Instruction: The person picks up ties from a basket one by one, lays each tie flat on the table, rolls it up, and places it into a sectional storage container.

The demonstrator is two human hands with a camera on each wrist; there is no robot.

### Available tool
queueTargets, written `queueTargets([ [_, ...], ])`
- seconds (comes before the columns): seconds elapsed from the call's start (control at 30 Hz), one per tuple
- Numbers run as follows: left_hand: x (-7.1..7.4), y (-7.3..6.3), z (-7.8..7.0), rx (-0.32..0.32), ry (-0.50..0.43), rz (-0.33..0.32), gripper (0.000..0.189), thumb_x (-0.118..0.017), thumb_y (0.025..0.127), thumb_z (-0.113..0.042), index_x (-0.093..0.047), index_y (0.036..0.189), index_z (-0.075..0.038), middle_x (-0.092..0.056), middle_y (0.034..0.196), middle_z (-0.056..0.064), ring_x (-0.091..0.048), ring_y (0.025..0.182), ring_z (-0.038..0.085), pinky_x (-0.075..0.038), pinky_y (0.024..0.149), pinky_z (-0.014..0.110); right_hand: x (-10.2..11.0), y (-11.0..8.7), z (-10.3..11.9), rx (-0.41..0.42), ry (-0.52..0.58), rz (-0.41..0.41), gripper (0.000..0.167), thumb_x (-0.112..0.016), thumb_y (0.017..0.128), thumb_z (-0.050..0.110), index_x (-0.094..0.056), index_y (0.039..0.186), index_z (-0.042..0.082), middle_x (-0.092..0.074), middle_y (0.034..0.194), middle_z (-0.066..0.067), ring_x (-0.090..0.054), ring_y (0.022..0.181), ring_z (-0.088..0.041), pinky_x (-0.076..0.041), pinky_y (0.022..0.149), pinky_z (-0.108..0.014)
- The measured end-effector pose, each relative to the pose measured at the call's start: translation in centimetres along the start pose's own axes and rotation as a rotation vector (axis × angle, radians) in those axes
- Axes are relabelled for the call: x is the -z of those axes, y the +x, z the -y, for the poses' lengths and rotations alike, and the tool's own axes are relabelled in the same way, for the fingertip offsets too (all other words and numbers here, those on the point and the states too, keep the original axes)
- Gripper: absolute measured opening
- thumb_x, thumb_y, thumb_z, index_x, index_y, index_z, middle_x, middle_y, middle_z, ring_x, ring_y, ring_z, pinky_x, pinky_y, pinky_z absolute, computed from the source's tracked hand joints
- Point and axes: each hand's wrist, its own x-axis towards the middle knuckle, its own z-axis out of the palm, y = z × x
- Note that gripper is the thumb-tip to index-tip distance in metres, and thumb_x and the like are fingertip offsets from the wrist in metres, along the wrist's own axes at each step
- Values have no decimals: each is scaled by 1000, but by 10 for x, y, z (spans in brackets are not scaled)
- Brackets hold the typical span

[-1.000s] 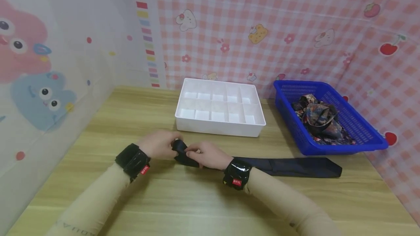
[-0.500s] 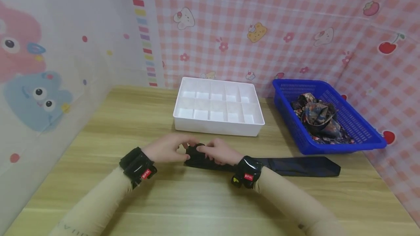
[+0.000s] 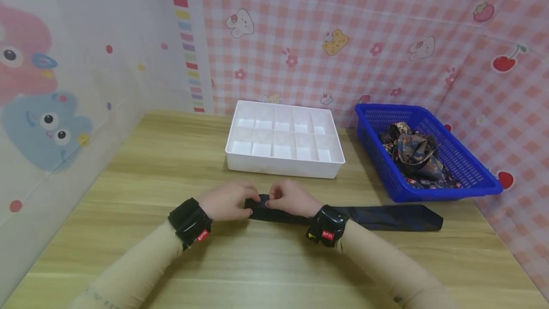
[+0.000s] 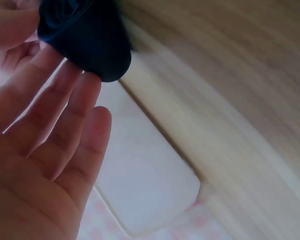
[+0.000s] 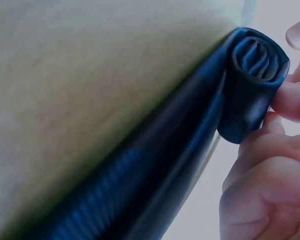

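A dark navy necktie [image 3: 394, 217] lies along the table, its pointed wide end to the right. Its left end is wound into a roll [image 5: 255, 85], whose spiral edge shows in the right wrist view. My left hand [image 3: 227, 200] holds the roll from the left; in the left wrist view its long fingers [image 4: 77, 100] lie along the dark cloth. My right hand [image 3: 293, 198] has curled fingers and pinches at the roll from the right. In the head view the hands partly cover the roll, and the right hand and wristband hide part of the flat length.
A white divided box [image 3: 285, 166] stands behind the hands. To the right is a blue perforated basket [image 3: 467, 156] with crumpled patterned cloth [image 3: 416, 151] in it. Printed cloth walls [image 3: 274, 27] enclose the table's back and sides.
The roll has moved right along the necktie, and both hands have shifted right with it. The loop that stood raised now sits lower between the hands. The pointed end has stayed put.
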Motion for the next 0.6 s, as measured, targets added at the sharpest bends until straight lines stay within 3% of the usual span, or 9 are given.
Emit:
queueTargets([
  [0.23,-6,-4,-3,-26,60,-38,24,-72,78,-9,-73,101,-2,-60,105,5,-59,96,20,-48,86,35,-5,-2,5,27,-104,0,18,-71,83,16,-60,69,12,-52,61,8,-47,57,-7,-36,53,-21],
  [0.37,-8,-8,-6,38,109,-50,26,-75,78,-15,-74,103,-11,-54,96,-1,-53,83,15,-47,74,33,-7,-3,8,18,-124,8,18,-69,84,15,-60,69,13,-53,61,8,-47,58,-8,-36,53,-22],
  [0.5,-10,-14,-7,126,184,-21,33,-75,79,-25,-68,111,-24,-49,78,-9,-47,76,11,-40,70,36,-8,-4,7,-1,-105,20,18,-69,86,15,-60,70,12,-53,61,6,-49,53,-8,-38,50,-22],
  [0.6,-11,-16,-8,145,202,2,35,-71,83,-25,-64,117,-27,-63,82,-10,-50,80,12,-40,73,40,-8,-5,5,-23,-60,42,19,-67,89,15,-59,73,11,-55,61,4,-51,47,-9,-41,44,-22],
])
